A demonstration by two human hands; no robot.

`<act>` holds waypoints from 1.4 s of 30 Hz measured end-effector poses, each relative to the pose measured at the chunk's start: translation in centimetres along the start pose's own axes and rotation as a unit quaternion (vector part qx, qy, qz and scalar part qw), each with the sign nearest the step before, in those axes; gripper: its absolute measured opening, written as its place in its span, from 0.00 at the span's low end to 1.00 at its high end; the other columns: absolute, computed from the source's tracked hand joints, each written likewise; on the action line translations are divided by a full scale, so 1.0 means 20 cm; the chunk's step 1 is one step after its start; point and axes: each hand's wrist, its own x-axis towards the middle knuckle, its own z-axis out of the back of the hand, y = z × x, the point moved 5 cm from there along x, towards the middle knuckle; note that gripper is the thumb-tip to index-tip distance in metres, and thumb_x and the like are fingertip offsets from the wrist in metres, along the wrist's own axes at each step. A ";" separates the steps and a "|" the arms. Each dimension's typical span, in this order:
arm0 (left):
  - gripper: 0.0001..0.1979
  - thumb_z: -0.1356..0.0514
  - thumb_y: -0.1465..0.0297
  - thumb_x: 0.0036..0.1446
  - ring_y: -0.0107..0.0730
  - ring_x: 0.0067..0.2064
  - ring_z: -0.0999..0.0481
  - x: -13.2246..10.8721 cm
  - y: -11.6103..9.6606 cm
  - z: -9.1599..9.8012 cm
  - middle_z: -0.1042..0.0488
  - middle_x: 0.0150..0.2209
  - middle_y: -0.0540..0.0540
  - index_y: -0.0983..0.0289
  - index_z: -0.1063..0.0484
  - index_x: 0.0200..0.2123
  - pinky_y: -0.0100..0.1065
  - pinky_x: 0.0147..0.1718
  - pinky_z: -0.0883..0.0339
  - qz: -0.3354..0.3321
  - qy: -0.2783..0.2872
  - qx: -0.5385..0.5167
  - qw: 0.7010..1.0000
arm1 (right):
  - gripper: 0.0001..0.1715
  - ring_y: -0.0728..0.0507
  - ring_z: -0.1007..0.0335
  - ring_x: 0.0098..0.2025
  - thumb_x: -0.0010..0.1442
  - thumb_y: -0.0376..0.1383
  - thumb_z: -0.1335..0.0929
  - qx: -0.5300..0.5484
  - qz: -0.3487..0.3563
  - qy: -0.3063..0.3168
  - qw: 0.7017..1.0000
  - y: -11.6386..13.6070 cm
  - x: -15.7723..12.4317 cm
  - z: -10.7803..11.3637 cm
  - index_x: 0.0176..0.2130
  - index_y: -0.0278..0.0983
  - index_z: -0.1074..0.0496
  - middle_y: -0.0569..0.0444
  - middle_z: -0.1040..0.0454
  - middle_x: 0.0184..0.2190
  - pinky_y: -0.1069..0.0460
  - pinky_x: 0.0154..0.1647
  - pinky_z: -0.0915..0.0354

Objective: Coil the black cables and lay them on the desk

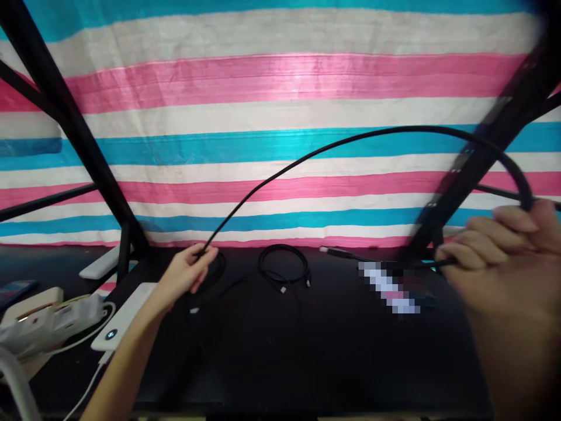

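Note:
A black cable arches through the air between my two hands. At the left, my left hand pinches it low over the table, close to a loop of black cable that lies behind my fingers. My right hand, raised near the right edge, is closed in a fist around the other part. A length leaves that fist toward the left and ends in a light-tipped connector above the table. A coiled black USB cable with its plugs showing rests at the middle back.
On the black table, a white power bank with a lit display and white cable stands by my left forearm. A power strip lies farther left. Black frame bars rise on both sides before a striped sheet.

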 end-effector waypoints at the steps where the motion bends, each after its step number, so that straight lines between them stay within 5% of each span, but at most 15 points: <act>1: 0.18 0.40 0.56 0.53 0.19 0.12 0.43 -0.02 -0.02 -0.07 0.40 0.12 0.41 0.65 0.33 0.38 0.22 0.12 0.54 -0.007 0.041 -0.003 0.999 | 0.30 0.55 0.73 0.13 0.69 0.39 0.46 0.028 -0.022 0.009 0.999 -0.06 -0.03 -0.08 0.17 0.37 0.43 0.64 0.60 0.13 0.54 0.10 0.69; 5: 0.26 0.38 0.59 0.53 0.25 0.19 0.32 -0.16 -0.11 -0.33 0.32 0.20 0.46 0.64 0.39 0.52 0.23 0.16 0.46 -0.030 0.207 -0.116 0.971 | 0.24 0.54 0.71 0.15 0.64 0.41 0.36 0.113 -0.070 0.085 0.987 -0.30 -0.18 -0.39 0.20 0.36 0.43 0.65 0.63 0.17 0.57 0.11 0.62; 8: 0.34 0.37 0.55 0.51 0.36 0.32 0.23 -0.22 -0.19 -0.45 0.25 0.35 0.58 0.62 0.42 0.57 0.28 0.23 0.35 -0.062 0.262 -0.266 0.926 | 0.21 0.55 0.63 0.16 0.64 0.38 0.35 0.188 -0.116 0.115 0.969 -0.50 -0.30 -0.52 0.23 0.36 0.43 0.64 0.60 0.19 0.60 0.16 0.51; 11: 0.28 0.40 0.52 0.53 0.42 0.38 0.21 -0.21 -0.22 -0.46 0.25 0.40 0.61 0.62 0.33 0.52 0.35 0.32 0.30 -0.077 0.189 -0.364 0.909 | 0.18 0.55 0.49 0.21 0.61 0.40 0.31 0.201 -0.199 0.168 0.944 -0.67 -0.40 -0.57 0.25 0.37 0.41 0.63 0.49 0.21 0.59 0.26 0.39; 13: 0.24 0.46 0.50 0.57 0.41 0.39 0.22 -0.19 -0.20 -0.42 0.24 0.37 0.59 0.65 0.25 0.36 0.37 0.39 0.30 -0.079 0.109 -0.377 0.916 | 0.18 0.53 0.39 0.28 0.58 0.45 0.30 0.140 -0.244 0.223 0.933 -0.75 -0.45 -0.55 0.26 0.38 0.39 0.60 0.41 0.25 0.57 0.35 0.35; 17: 0.32 0.53 0.49 0.60 0.36 0.39 0.22 -0.16 -0.16 -0.31 0.24 0.30 0.58 0.65 0.37 0.13 0.37 0.47 0.33 -0.098 0.056 -0.333 0.936 | 0.16 0.45 0.32 0.42 0.59 0.49 0.32 -0.143 -0.258 0.364 0.883 -0.76 -0.45 -0.40 0.36 0.38 0.30 0.52 0.30 0.37 0.49 0.48 0.35; 20: 0.31 0.52 0.48 0.58 0.30 0.18 0.28 -0.17 -0.15 -0.26 0.40 0.10 0.48 0.61 0.46 0.11 0.36 0.34 0.29 -0.081 0.077 -0.279 0.954 | 0.24 0.41 0.30 0.44 0.59 0.48 0.33 -0.334 -0.153 0.370 0.854 -0.67 -0.36 -0.30 0.50 0.39 0.34 0.47 0.29 0.42 0.43 0.49 0.34; 23: 0.30 0.48 0.46 0.55 0.23 0.07 0.46 -0.17 -0.18 -0.28 0.53 0.05 0.42 0.60 0.46 0.12 0.28 0.12 0.44 -0.046 0.121 -0.177 0.976 | 0.35 0.37 0.35 0.54 0.56 0.46 0.31 -0.443 0.098 0.304 0.838 -0.49 -0.32 -0.32 0.59 0.42 0.43 0.44 0.33 0.52 0.39 0.55 0.38; 26: 0.27 0.45 0.49 0.54 0.21 0.08 0.49 -0.16 -0.27 -0.34 0.50 0.07 0.43 0.62 0.42 0.13 0.26 0.09 0.60 -0.036 0.163 -0.054 0.985 | 0.46 0.33 0.46 0.62 0.52 0.42 0.28 -0.519 0.293 0.326 0.734 -0.40 -0.42 -0.46 0.63 0.40 0.49 0.42 0.42 0.61 0.37 0.60 0.44; 29: 0.22 0.42 0.58 0.54 0.20 0.13 0.45 -0.17 -0.39 -0.42 0.42 0.11 0.45 0.64 0.37 0.14 0.26 0.13 0.56 -0.089 0.191 0.029 0.977 | 0.43 0.30 0.55 0.65 0.52 0.38 0.29 -0.581 0.420 0.369 0.591 -0.41 -0.54 -0.59 0.63 0.37 0.46 0.41 0.46 0.64 0.33 0.64 0.58; 32: 0.14 0.42 0.69 0.52 0.22 0.19 0.41 -0.18 -0.48 -0.47 0.36 0.16 0.47 0.66 0.32 0.16 0.27 0.17 0.52 -0.146 0.210 0.059 0.965 | 0.29 0.30 0.38 0.57 0.51 0.31 0.31 -0.639 0.407 0.452 0.472 -0.50 -0.57 -0.65 0.53 0.32 0.32 0.39 0.29 0.52 0.33 0.63 0.56; 34: 0.12 0.43 0.71 0.52 0.23 0.21 0.39 -0.19 -0.48 -0.46 0.34 0.18 0.48 0.66 0.30 0.18 0.27 0.19 0.50 -0.157 0.211 0.050 0.963 | 0.14 0.34 0.27 0.41 0.51 0.28 0.34 -0.680 0.308 0.497 0.442 -0.57 -0.51 -0.63 0.40 0.32 0.25 0.43 0.22 0.34 0.38 0.53 0.41; 35: 0.11 0.42 0.70 0.52 0.23 0.21 0.39 -0.18 -0.47 -0.44 0.34 0.18 0.48 0.66 0.30 0.19 0.27 0.19 0.49 -0.153 0.208 0.038 0.965 | 0.10 0.36 0.26 0.35 0.52 0.27 0.35 -0.694 0.256 0.501 0.449 -0.59 -0.46 -0.61 0.34 0.33 0.24 0.45 0.22 0.29 0.41 0.46 0.37; 37: 0.12 0.40 0.65 0.53 0.22 0.19 0.41 -0.17 -0.41 -0.40 0.37 0.16 0.46 0.65 0.30 0.21 0.26 0.18 0.50 -0.120 0.194 -0.003 0.974 | 0.10 0.39 0.27 0.30 0.55 0.29 0.36 -0.691 0.183 0.475 0.514 -0.59 -0.36 -0.57 0.27 0.35 0.26 0.47 0.23 0.26 0.47 0.33 0.36; 42: 0.18 0.41 0.57 0.55 0.20 0.12 0.47 -0.08 -0.27 -0.30 0.48 0.08 0.41 0.62 0.36 0.19 0.27 0.20 0.39 -0.076 0.084 -0.127 0.985 | 0.24 0.48 0.40 0.15 0.61 0.41 0.40 -0.521 0.011 0.361 0.774 -0.66 -0.22 -0.41 0.16 0.38 0.38 0.56 0.37 0.12 0.53 0.18 0.46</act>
